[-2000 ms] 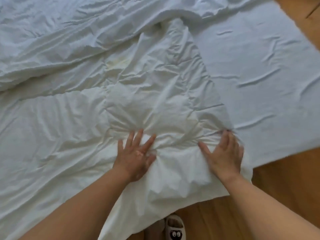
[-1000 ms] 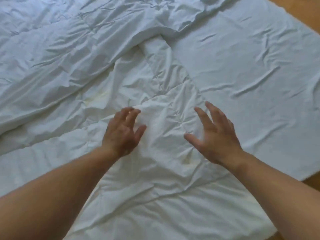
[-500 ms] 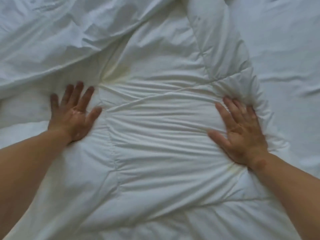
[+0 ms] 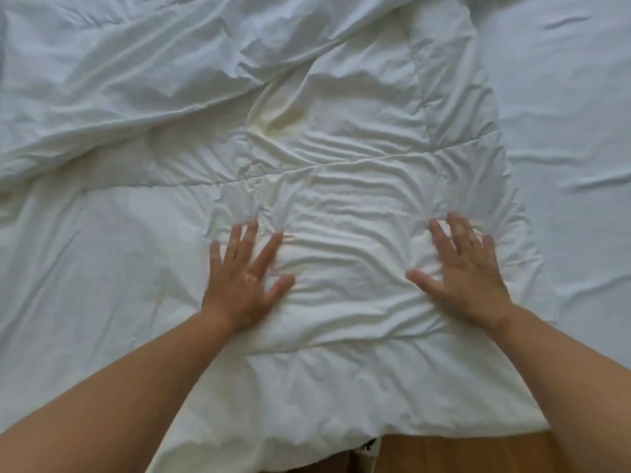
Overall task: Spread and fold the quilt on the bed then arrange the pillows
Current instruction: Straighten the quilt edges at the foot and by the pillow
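My left hand (image 4: 244, 285) lay flat and wide on the quilt (image 4: 341, 206). My right hand (image 4: 467, 271) pressed the quilt too, fingers spread, holding nothing.

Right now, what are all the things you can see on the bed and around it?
quilt: one, white, rumpled, spread over the middle and left of the bed, its near edge hanging over the bedside
bed sheet: one, white with a bluish cast, bare along the right side, lightly wrinkled
wooden floor: one strip, orange-brown, at the bottom edge below the quilt
slipper: only a sliver shows, white with black marks, on the floor under the quilt's edge; I cannot tell more
pillows: none in view
left hand: one, bare, flat on the quilt, fingers spread
right hand: one, bare, flat on the quilt near its right border, fingers spread, a bit blurred
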The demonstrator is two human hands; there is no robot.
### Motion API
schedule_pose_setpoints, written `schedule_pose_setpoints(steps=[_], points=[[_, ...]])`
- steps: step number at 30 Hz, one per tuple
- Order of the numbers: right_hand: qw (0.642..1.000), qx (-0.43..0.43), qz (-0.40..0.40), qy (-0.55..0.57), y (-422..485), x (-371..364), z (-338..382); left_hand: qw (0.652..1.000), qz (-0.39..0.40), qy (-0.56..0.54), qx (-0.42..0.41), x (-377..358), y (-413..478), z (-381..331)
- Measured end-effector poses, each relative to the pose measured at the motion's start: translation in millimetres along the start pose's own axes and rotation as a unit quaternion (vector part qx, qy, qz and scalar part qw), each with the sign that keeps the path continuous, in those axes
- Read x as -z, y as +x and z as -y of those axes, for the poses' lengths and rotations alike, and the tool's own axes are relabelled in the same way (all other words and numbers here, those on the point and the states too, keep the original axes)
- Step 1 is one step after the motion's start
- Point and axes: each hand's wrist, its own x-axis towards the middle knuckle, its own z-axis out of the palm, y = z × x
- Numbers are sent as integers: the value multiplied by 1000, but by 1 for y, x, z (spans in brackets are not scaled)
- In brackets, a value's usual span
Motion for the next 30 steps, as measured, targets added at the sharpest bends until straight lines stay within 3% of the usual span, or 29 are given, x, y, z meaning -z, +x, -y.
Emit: schedule_pose_setpoints(steps=[2,7,12,14,18,23,30], points=[[1000,17,20,3,-64,-30,-11,999,8,31,-14,-39,-59,-3],[991,-11,110,-75,-134,-49,-42,992,89,61,69,-71,-138,-3],[957,-55,277,-57,-171,-5,-59,938,312,12,151,-24,-161,-26],[956,-78,284,-17,-198,19,-69,921,355,-19,162,0,-171,-43],[965,-125,223,52,-262,63,-109,933,295,-103,180,40,-189,-111],[944,-196,187,189,-340,117,-195,923,227,-220,220,68,-212,-226],[836,-356,106,404,-446,151,-334,941,238,-167,173,82,-227,-392]])
